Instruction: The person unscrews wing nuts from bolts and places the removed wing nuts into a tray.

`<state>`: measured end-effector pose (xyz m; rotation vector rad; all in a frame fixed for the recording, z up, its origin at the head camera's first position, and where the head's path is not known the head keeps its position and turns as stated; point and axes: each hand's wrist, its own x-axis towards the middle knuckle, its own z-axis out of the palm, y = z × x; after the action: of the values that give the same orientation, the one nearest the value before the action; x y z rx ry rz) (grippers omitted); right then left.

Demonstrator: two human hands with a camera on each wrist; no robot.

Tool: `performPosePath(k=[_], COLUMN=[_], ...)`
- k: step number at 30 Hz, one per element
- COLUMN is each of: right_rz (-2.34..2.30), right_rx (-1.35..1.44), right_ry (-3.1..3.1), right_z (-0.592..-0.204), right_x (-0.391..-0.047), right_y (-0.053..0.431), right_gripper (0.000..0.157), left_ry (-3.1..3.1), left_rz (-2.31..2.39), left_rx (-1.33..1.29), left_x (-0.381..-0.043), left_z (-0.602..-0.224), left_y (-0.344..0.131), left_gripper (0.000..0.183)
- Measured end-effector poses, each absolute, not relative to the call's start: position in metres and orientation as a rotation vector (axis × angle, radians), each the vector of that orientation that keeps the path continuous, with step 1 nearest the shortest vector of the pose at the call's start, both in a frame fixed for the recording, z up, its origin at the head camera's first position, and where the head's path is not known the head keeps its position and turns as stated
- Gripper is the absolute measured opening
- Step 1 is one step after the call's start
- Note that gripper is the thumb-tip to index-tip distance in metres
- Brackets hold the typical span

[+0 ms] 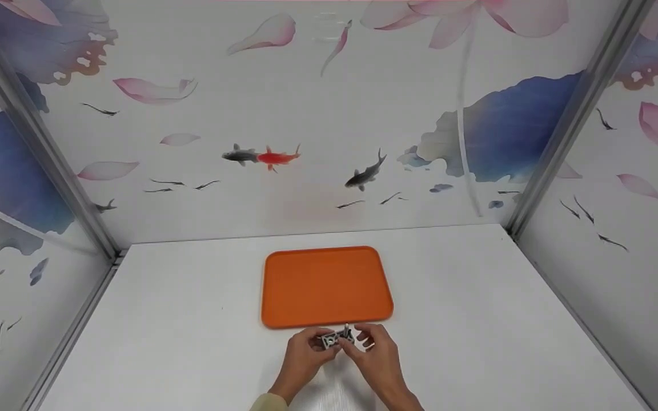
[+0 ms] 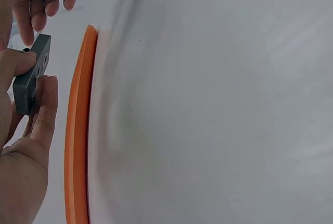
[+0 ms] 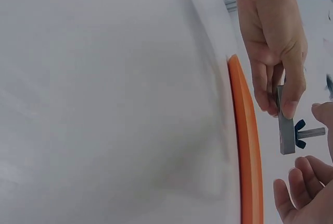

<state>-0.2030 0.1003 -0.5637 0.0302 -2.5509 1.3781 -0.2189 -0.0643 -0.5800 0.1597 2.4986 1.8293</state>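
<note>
My left hand [image 1: 306,348] pinches a small grey metal block [image 3: 286,133] between thumb and fingers, in front of the tray's near edge. Holes show in the block's face in the left wrist view. A dark wing nut [image 3: 300,134] sits against its side, on a silver bolt [image 3: 313,133] that sticks out toward my right hand [image 3: 312,203]. The right thumb and fingers are spread on either side of the bolt's end, with a gap between them. From the head view, the right hand [image 1: 377,351] is close beside the block and its fingers are bent loosely.
An orange tray [image 1: 329,288] lies on the white table [image 1: 192,319] just beyond both hands. White panels with painted fish and petals [image 1: 306,114] enclose the table at the back and sides, joined by metal corner posts [image 1: 580,114].
</note>
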Motion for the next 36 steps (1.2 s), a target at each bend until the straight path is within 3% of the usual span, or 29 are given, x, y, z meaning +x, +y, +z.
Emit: performPosePath(k=[7, 20, 36], right_rz=[1.366, 1.370, 1.160], right_rx=[0.051, -0.006, -0.076], right_ry=[-2.473, -2.479, -2.417], right_z=[-0.551, -0.541, -0.534], right_x=[-0.200, -0.199, -0.196], right_y=[0.093, 0.087, 0.079], right_gripper=[0.031, 0.030, 0.026], left_ry=[2.392, 1.991, 1.939], left_rz=[1.919, 2.197, 2.197], left_rx=[0.125, 0.108, 0.090], left_x=[-0.220, -0.216, -0.221], left_z=[-0.573, -0.562, -0.553], left_y=[-0.065, -0.068, -0.067], left_gripper=[0.036, 0.041, 0.041])
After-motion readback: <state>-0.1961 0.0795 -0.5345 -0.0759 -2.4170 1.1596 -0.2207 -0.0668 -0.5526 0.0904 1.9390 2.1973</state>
